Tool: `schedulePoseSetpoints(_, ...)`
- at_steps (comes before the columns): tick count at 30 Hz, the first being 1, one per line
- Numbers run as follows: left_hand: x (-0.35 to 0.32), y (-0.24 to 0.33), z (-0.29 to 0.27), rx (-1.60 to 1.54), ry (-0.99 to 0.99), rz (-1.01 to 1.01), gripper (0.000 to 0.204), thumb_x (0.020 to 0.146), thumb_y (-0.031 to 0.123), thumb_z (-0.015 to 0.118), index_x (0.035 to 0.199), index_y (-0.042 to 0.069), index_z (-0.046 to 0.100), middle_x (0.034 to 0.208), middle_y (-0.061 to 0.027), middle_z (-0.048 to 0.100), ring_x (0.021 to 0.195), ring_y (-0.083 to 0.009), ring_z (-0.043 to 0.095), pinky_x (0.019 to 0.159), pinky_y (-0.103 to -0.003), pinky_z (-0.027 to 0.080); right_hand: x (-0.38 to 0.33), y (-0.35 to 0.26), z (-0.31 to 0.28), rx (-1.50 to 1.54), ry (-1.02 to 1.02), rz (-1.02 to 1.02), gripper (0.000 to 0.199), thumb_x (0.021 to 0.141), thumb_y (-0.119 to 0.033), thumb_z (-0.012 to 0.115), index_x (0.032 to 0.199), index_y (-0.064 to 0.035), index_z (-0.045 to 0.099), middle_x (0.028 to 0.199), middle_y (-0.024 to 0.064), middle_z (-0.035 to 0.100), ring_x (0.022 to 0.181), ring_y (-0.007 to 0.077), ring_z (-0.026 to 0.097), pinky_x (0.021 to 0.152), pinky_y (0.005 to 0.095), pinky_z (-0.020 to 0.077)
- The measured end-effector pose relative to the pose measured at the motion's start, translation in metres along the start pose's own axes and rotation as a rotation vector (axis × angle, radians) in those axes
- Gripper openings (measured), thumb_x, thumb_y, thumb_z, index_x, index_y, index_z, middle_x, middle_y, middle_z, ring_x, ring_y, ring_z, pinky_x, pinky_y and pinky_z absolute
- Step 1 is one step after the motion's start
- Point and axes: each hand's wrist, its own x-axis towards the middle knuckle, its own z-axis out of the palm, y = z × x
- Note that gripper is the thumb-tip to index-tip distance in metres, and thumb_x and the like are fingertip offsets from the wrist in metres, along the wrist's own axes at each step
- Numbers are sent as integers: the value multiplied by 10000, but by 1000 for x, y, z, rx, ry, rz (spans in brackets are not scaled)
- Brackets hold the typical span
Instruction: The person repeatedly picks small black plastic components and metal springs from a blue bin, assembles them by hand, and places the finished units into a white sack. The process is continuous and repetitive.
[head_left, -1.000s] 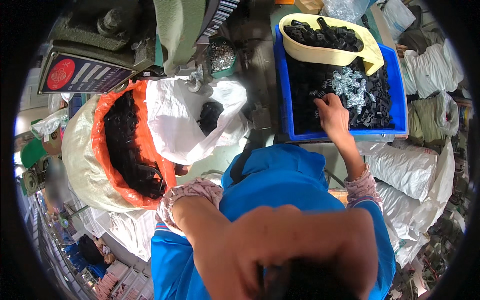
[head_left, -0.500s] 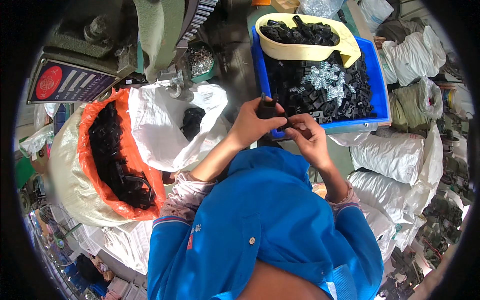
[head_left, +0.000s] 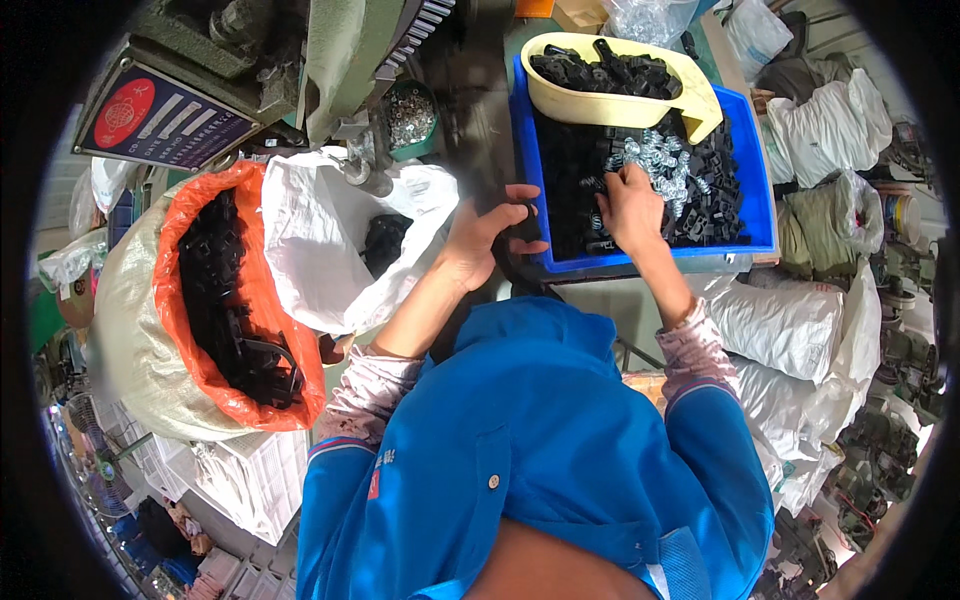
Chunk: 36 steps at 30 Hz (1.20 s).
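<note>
Fingers [head_left: 508, 214] of the left hand [head_left: 478, 245] close around one black part [head_left: 531, 212], its outline mostly lost against the dark background, just beside the left wall of a blue tray [head_left: 760, 170]. The right hand [head_left: 633, 208] dips into that tray with fingertips drawn together at the edge of a pile of springs [head_left: 660, 165]; whether its grip holds one cannot be told.

The springs, shiny coiled metal too many to count, lie heaped over small, angular black pieces [head_left: 715, 200] that fill the single rectangular tray. One pale-yellow scoop [head_left: 590, 105], smooth and rounded with a bent handle, rests across the tray's far end, loaded with more black pieces [head_left: 610, 72].

Left of the tray, one green cup [head_left: 415, 151] holds small silvery metal bits [head_left: 407, 112]. Nearer the wearer stand two bags: a crinkled white plastic bag [head_left: 315, 250] with dark contents, and a pale woven sack [head_left: 130, 330] with a glossy orange liner [head_left: 172, 335], packed with black pieces. Above them looms one green metal machine [head_left: 340, 60] bearing a dark nameplate [head_left: 175, 115]; at right, bulging white sacks [head_left: 785, 320] are stacked.
</note>
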Motion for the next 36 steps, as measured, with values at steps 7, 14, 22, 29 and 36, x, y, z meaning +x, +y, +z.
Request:
schedulePoseSetpoints(7, 20, 3, 18, -36, -83, -39, 229, 843, 65, 615, 1055, -16, 588, 975, -122, 607, 827, -225, 606, 717, -422, 612, -7, 8, 1, 83, 135, -73, 128, 755, -96, 676, 804, -52, 565, 917, 122, 520, 879, 333, 564, 626, 455, 504)
schedulePoseSetpoints(14, 43, -6, 38, 134, -28, -21, 207, 823, 97, 663, 999, 17, 589, 908, -99, 618, 833, -207, 639, 674, -400, 606, -5, 15, 26, -35, 169, -40, 105, 757, -93, 679, 789, -87, 579, 900, 66, 540, 853, 280, 580, 603, 408, 517)
schedulePoseSetpoints(22, 63, -20, 57, 401, 77, 57, 217, 822, 67, 681, 999, 31, 561, 907, -59, 616, 829, -170, 642, 665, -342, 594, -26, 14, -26, 708, 40, 131, 103, 840, -42, 675, 936, -30, 639, 861, 90, 667, 781, 215, 670, 647, 306, 525)
schedulePoseSetpoints(29, 64, -28, 56, 193, 15, 62, 314, 831, 29, 666, 1119, -12, 548, 928, -66, 611, 833, -200, 655, 710, -351, 600, -14, 47, -53, 616, 263, 208, 139, 857, -41, 681, 990, -2, 673, 824, 94, 702, 710, 144, 661, 659, 289, 519)
schedulePoseSetpoints(36, 40, -23, 59, 447, 0, 272, 314, 803, 15, 752, 1091, -19, 632, 1019, -77, 673, 904, -131, 632, 818, -284, 534, 2, 27, -76, 1262, -110, 264, 143, 863, -69, 705, 987, 1, 698, 809, 2, 687, 715, 53, 589, 629, 209, 464)
